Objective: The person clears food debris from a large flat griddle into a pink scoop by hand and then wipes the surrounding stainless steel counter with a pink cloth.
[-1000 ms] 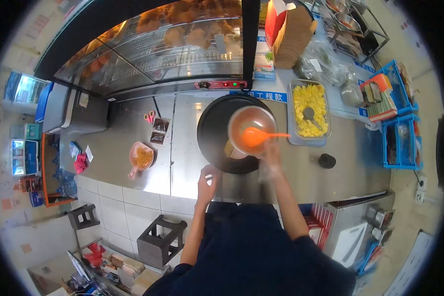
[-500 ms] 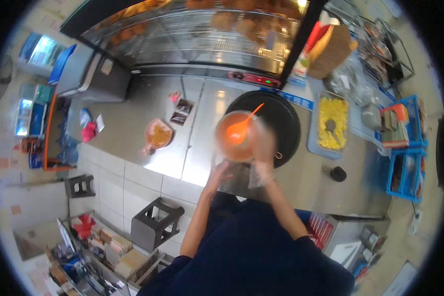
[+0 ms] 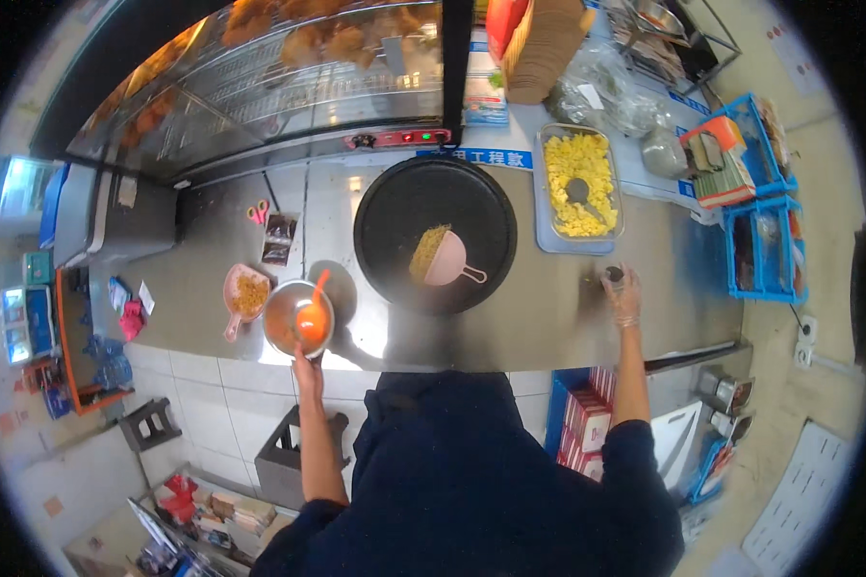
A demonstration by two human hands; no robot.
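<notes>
My left hand [image 3: 307, 370] grips the near rim of a metal mixing bowl [image 3: 277, 313] at the counter's front edge. An orange spoon [image 3: 313, 317] leans inside the bowl. My right hand [image 3: 626, 298], in a clear plastic glove, is far to the right with its fingers around a small black-lidded jar [image 3: 614, 274]. Between my hands lies a large round black tray [image 3: 385, 221]. On it rests a pink scoop [image 3: 445, 263] with a wire-like handle, beside a heap of yellowish shreds [image 3: 426, 252]. Just left of the bowl, a pink handled dish [image 3: 233, 300] holds similar shreds.
A heated glass cabinet [image 3: 356, 139] with fried food stands behind the counter. Right of the tray sits a clear container [image 3: 546, 173] of yellow chunks with a dark scoop. Dark sachets [image 3: 279, 238] and pink scissors [image 3: 258, 212] lie at left. Blue baskets [image 3: 765, 250] stand far right.
The bowl with its spoon has moved left off the black tray, now in my left hand. My right hand has left the bowl and reached right to the jar. The view has shifted right.
</notes>
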